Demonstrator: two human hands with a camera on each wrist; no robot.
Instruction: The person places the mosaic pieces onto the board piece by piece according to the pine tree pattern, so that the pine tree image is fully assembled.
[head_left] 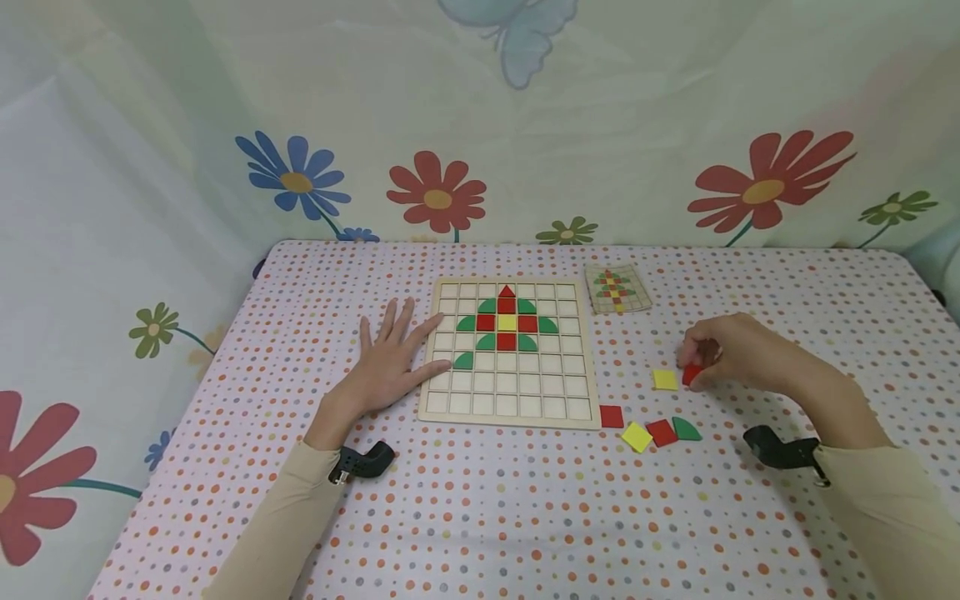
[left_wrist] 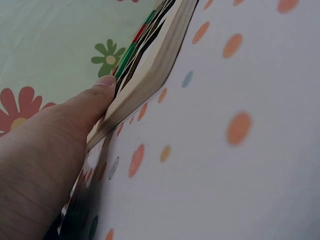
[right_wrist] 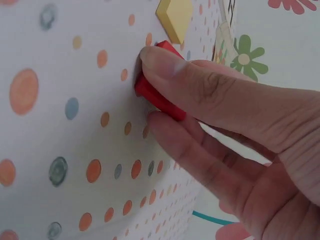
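My left hand (head_left: 386, 367) lies with fingers spread at the left edge of a wooden grid board (head_left: 510, 408), its thumb touching the frame. On the board, red, yellow and green tiles form a tree-like pattern around a yellow square (head_left: 507, 322). A lone green quarter-circle tile (head_left: 463, 361) sits in a cell near the thumb. To the right, my right hand (head_left: 738, 354) pinches a red tile (right_wrist: 165, 97) between thumb and fingers, low over the tablecloth. Just left of it lies a yellow tile (head_left: 664, 380), seen also in the right wrist view.
A small pattern card (head_left: 617, 289) lies by the board's upper right corner. Near the lower right are a red tile (head_left: 611, 417), a yellow tile (head_left: 637, 437), another red tile (head_left: 662, 432) and a green quarter-circle (head_left: 686, 429). A dotted cloth (head_left: 480, 517) covers the table.
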